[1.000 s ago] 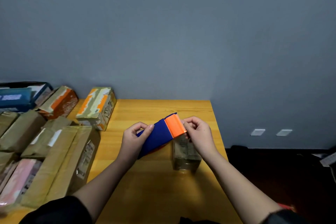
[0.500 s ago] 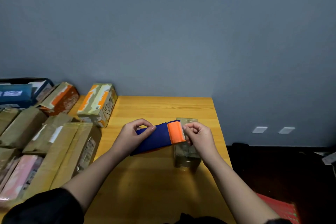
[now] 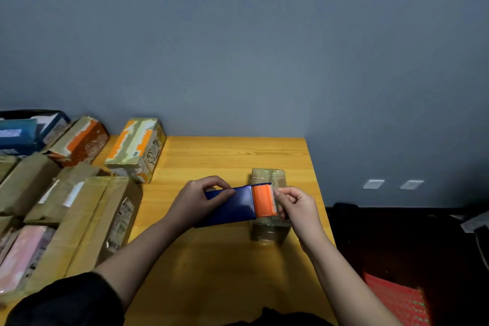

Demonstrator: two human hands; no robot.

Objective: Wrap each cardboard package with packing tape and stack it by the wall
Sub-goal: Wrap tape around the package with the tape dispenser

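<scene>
the only writing that reads at all is a dark handwritten scrawl on the end face of the orange-and-cream box [image 3: 136,148] standing by the wall, plus a small barcode on its top (neither legible enough to quote). the blue box [image 3: 18,132] far left of it carries pale lettering too blurred to make out, and white labels on the brown packages [image 3: 66,193] are unreadable.

taking the tape dispenser [image 3: 239,205] as the landmark: the left hand [image 3: 197,200] grips its blue body, thumb on top and fingers curled round it; the right hand [image 3: 296,208] pinches at its orange toothed end, where clear tape seems to lie, though that is hard to see. the small tape-wrapped package [image 3: 268,230] sits on the table just behind and below the dispenser's orange end, partly hidden by it.

the table [image 3: 225,267] is yellow wood, set against a plain grey-blue wall [image 3: 238,47]. right of the dispenser, two pale wall plates [image 3: 391,184] sit low above a dark floor, with something red and patterned [image 3: 397,299] nearer the person.
</scene>
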